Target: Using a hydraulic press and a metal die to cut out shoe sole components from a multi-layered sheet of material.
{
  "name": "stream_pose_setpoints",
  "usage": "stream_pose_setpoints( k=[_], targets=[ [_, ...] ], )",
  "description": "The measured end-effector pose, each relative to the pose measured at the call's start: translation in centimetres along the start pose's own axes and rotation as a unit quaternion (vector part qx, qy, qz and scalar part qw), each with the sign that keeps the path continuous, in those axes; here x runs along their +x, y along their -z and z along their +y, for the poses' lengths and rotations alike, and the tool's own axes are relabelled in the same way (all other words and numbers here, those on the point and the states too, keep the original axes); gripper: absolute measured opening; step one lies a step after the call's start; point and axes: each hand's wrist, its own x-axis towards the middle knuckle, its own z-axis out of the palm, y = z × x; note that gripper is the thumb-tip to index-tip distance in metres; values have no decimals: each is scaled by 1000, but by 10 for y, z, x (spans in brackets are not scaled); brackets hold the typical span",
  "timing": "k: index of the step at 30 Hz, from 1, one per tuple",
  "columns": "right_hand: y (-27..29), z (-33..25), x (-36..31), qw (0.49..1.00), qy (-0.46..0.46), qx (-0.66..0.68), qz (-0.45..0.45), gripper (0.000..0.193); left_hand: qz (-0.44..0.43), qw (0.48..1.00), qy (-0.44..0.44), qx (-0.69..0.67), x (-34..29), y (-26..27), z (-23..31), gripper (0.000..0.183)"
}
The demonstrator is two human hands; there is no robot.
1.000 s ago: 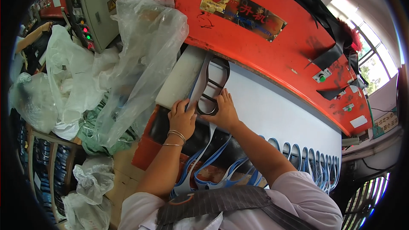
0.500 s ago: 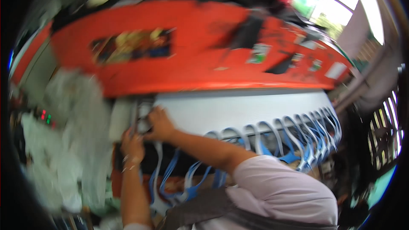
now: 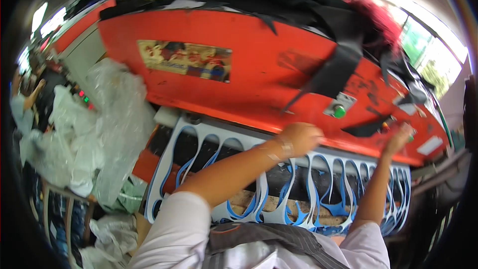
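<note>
A white-and-blue sheet with rows of curved cut-outs lies along the front of a large red machine beam. My left hand is above the sheet's far edge, close to the beam's lower rim. It is smeared by motion and its fingers are mostly hidden. A green push button on a metal plate sits on the beam to the right of that hand. Farther right, my right hand is raised against the beam's front, beside a small green spot. Blur hides how its fingers are bent.
Crumpled clear plastic bags hang at the left. Black material and a pink-red bundle lie on top of the beam, with black strips hanging down its front. Red and green lights show at far left. A metal rail stands at right.
Both hands have left the sheet's left end and moved right, the right hand onto the beam's front. The view has swung. The pale solid area by the beam now shows cut-outs.
</note>
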Motion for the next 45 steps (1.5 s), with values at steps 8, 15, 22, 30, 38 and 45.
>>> stream_pose_setpoints(
  k=[8, 15, 22, 30, 38, 45],
  targets=[
    [-13, 78, 68, 937, -257, -234, 33, 95, -60, 976, 110, 178, 78, 10, 36, 30],
    [94, 71, 88, 971, -196, 66, -118, 67, 48, 932, 355, 48, -125, 16, 54, 31],
    [59, -177, 88, 981, 30, 192, -3, 43, -91, 919, 367, 114, -225, -3, 109, 41],
    [-4, -412, -76, 793, 205, 548, -172, 32, -16, 921, 343, 183, -227, -17, 120, 35],
    [35, -487, -216, 625, 206, 511, -553, 26, -13, 943, 298, 147, -261, -16, 168, 25],
    [19, -600, -365, 472, 273, 526, -653, 35, 14, 971, 65, 231, -326, -39, 183, 14]
  ],
)
